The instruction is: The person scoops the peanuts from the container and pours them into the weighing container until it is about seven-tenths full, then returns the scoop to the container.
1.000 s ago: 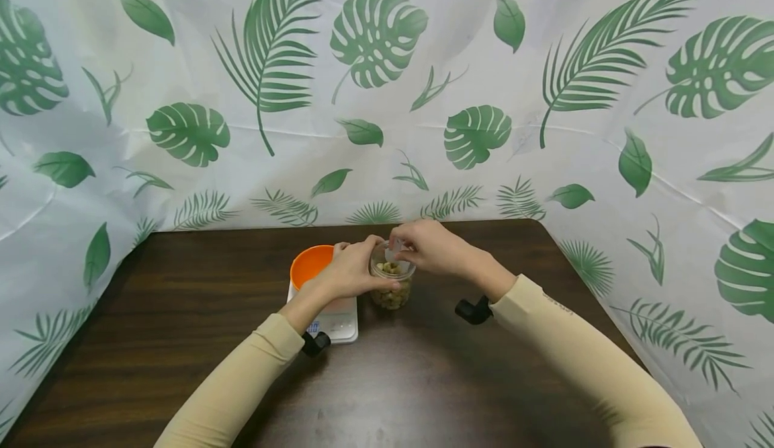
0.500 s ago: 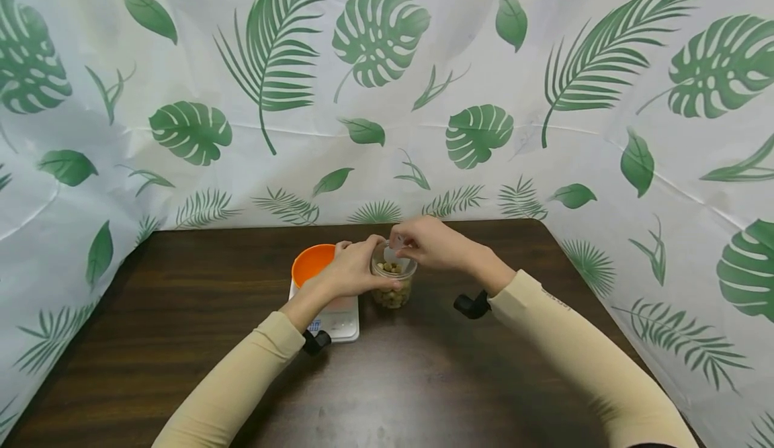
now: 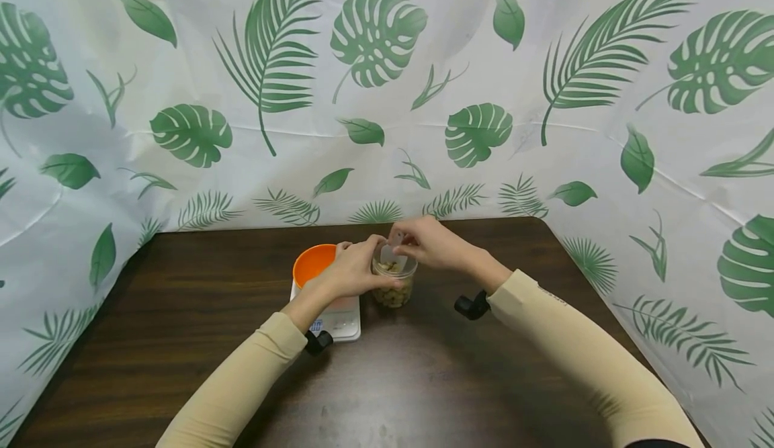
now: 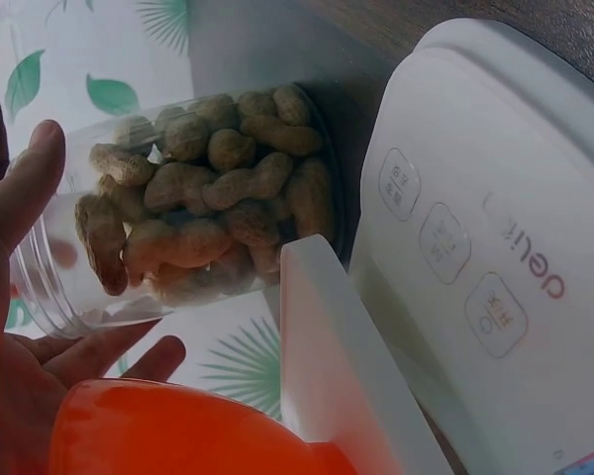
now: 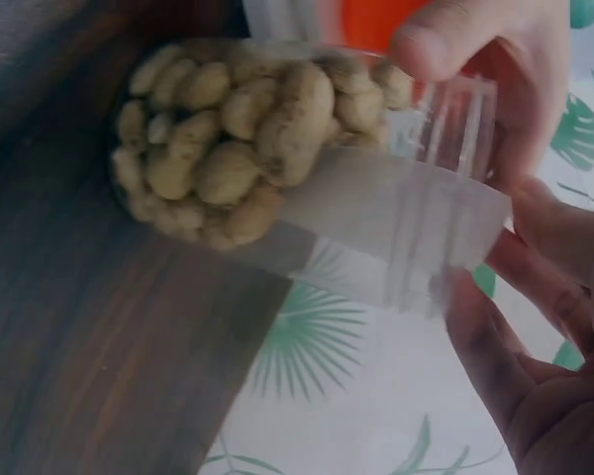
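Note:
A clear jar (image 3: 393, 293) stands on the table, part full of peanuts in their shells (image 4: 228, 188). My left hand (image 3: 352, 270) holds it near the rim, with the thumb on one side and fingers on the other. Over the mouth, my right hand (image 3: 438, 243) pinches the top of a translucent white scoop (image 5: 376, 198). The scoop's flat blade reaches down inside the jar beside the peanuts. Its lower end is hard to make out through the plastic.
Left of the jar, an orange bowl (image 3: 311, 261) sits on a white kitchen scale (image 3: 346, 327), partly hidden by my left hand and forearm. Dark wooden table (image 3: 447, 381) lies all around. A leaf-patterned sheet (image 3: 387, 139) hangs behind the table's back edge.
The scoop has shifted slightly in the jar, and more of its pale blade shows at the mouth. My left hand and the jar have hardly moved.

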Tool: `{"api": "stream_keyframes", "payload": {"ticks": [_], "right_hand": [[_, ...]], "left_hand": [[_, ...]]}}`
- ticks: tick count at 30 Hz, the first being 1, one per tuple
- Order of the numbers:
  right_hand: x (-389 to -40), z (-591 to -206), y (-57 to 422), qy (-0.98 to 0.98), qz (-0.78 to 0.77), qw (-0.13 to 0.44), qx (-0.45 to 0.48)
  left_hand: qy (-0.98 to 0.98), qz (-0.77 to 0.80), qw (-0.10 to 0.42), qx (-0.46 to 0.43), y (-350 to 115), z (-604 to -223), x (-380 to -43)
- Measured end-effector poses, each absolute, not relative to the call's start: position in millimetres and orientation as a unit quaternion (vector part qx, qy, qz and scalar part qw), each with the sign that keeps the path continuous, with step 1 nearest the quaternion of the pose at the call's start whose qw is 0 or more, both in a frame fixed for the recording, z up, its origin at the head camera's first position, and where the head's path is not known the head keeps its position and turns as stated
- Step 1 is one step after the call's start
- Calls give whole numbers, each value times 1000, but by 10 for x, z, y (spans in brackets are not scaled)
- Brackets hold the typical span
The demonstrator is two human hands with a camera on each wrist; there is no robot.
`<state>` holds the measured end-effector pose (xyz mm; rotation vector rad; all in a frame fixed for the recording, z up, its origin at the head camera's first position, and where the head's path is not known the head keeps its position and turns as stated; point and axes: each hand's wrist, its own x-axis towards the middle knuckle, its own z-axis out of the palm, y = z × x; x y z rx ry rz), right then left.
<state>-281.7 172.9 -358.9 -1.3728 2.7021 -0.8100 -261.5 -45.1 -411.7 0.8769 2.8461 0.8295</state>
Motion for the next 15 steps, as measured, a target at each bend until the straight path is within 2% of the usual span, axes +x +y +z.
{"api": "stream_keyframes", "payload": {"ticks": [15], "right_hand": [[-2780,-3678,1801,864,-300,-19,-403]], "left_hand": [[920,275,33,277,-454,-4112,-2616]]}}
